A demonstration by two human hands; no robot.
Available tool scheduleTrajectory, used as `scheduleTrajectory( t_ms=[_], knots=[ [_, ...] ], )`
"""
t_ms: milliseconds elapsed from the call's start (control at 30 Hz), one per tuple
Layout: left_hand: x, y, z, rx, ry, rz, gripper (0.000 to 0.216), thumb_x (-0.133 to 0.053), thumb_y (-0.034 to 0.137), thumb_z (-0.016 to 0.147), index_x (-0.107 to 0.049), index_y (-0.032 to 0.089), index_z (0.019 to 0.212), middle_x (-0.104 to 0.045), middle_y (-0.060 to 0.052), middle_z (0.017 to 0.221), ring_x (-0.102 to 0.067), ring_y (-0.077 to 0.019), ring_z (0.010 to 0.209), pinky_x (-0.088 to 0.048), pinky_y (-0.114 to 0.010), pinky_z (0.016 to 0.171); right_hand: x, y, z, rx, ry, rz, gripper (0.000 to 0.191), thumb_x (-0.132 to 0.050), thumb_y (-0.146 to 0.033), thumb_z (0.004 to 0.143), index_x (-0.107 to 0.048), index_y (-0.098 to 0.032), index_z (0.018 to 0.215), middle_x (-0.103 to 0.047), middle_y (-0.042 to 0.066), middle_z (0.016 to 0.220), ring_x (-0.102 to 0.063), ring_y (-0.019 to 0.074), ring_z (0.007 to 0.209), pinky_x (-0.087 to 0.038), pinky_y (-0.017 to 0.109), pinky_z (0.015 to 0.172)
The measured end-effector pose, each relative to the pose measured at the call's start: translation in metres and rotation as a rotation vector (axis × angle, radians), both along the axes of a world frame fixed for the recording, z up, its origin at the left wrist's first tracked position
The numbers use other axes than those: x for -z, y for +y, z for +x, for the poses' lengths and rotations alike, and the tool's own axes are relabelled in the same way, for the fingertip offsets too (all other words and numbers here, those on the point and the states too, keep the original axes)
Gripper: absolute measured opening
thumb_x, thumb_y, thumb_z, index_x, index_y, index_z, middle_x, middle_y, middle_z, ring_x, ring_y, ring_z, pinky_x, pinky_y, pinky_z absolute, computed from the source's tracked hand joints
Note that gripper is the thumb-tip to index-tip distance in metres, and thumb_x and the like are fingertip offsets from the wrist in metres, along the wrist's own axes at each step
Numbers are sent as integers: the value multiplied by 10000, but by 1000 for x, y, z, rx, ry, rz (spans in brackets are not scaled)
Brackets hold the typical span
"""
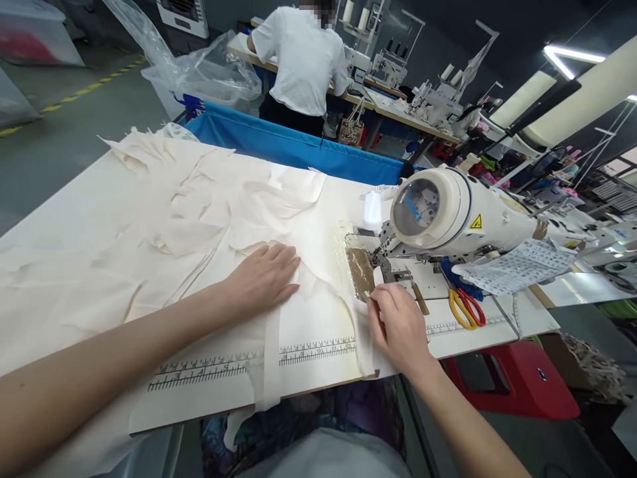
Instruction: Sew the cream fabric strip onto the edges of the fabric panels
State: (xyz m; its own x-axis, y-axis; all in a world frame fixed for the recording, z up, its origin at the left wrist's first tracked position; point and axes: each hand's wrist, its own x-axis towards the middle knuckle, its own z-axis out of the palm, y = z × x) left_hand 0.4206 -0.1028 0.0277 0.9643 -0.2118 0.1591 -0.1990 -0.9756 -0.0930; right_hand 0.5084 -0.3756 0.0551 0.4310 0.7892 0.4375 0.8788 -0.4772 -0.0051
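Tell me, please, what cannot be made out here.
Head view:
What the right hand may pinch: hidden by its own fingers.
The cloth directly beneath the left hand: covered by the palm.
Print on the paper sheet: too small to read.
The left arm farther up: cut off by the left edge.

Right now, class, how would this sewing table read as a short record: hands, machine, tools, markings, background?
Left hand: flat on cream fabric
Right hand: beside the sewing machine, fingertips near the fabric's right edge; grip unclear
Machine: white, yellow warning triangle on its side
Tools: scissors with yellow and red handles; wooden-handled tool
Markings: ruler scale along the near edge
Background: blue cloth; person in white shirt, facing away
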Motion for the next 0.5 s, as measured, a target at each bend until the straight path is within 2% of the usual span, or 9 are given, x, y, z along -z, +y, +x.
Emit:
scheduleTrajectory(
  t_ms=[100,200,333,500],
  knots=[
    [-1,4,1,23,23,-32,363,-451,367,1000,-632,96,1160,-624,-190,1265,-575,-324,1136,-449,-456,960,-15,32,-3,-51,248,89,173,-415,-201,1009,-505,-225,863,-578,3,714,-521,168,601,-371,285,584],
    [-2,6,0,34,74,-23,409,-428,381,1018,-625,81,1214,-603,-199,1333,-567,-324,1196,-417,-462,1013,-21,76,7,-78,474,51,139,-433,-223,991,-477,-236,860,-556,-33,679,-512,151,570,-353,265,564],
    [-3,6,-1,37,83,-31,440,-412,380,1023,-616,74,1263,-587,-214,1371,-537,-336,1263,-378,-483,1057,-5,119,25,-10,571,-1,129,-441,-211,983,-484,-235,864,-586,-28,696,-563,169,627,-362,256,570],
    [-6,5,-1,31,97,-42,419,-453,375,1007,-620,92,1268,-612,-200,1345,-556,-330,1240,-395,-477,1045,24,127,28,17,560,-53,96,-448,-190,989,-539,-204,1017,-684,11,769,-636,202,686,-389,266,607]
  ],
)
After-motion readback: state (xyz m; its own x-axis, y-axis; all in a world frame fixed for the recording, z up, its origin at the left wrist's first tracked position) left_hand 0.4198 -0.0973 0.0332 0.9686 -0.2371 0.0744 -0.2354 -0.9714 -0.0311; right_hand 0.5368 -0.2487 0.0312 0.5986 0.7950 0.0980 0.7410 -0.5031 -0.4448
